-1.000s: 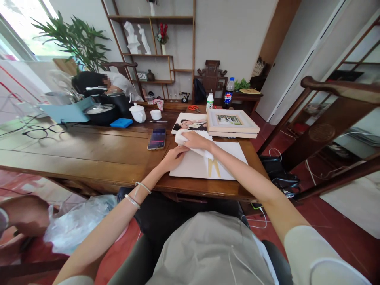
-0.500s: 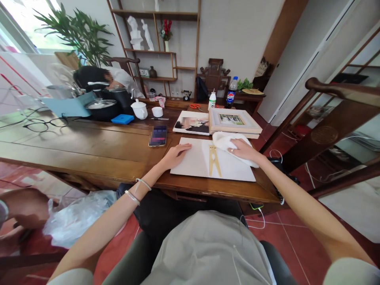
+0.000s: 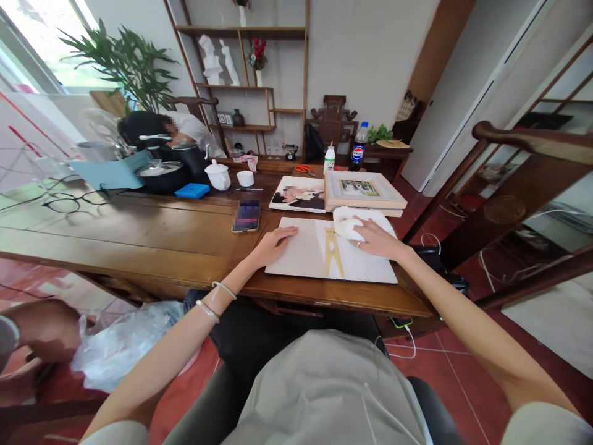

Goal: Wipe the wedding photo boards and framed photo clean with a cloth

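A white panel (image 3: 301, 256) lies flat at the table's front edge, with a yellowish A-shaped stand piece (image 3: 334, 258) on its middle; it looks like the back of a picture frame. My left hand (image 3: 274, 243) rests on the panel's left edge, fingers stretched out flat and holding nothing. Over the panel's right part my right hand (image 3: 376, 238) presses a bunched white cloth (image 3: 364, 216), its fingers pushed into the folds. Part of the cloth is hidden beneath that hand.
Behind the panel lie a photo print (image 3: 296, 193) and a framed picture (image 3: 364, 190). A phone (image 3: 246, 216) sits to the left. Farther back stand a white teapot (image 3: 217, 175), a cola bottle (image 3: 359, 147), a small white bottle (image 3: 329, 161) and orange-handled scissors (image 3: 303, 169). A person leans over the far side.
My right hand has shifted slightly left and toward me, and the cloth has bunched up more under it. My left hand stays in place. The view has tilted slightly.
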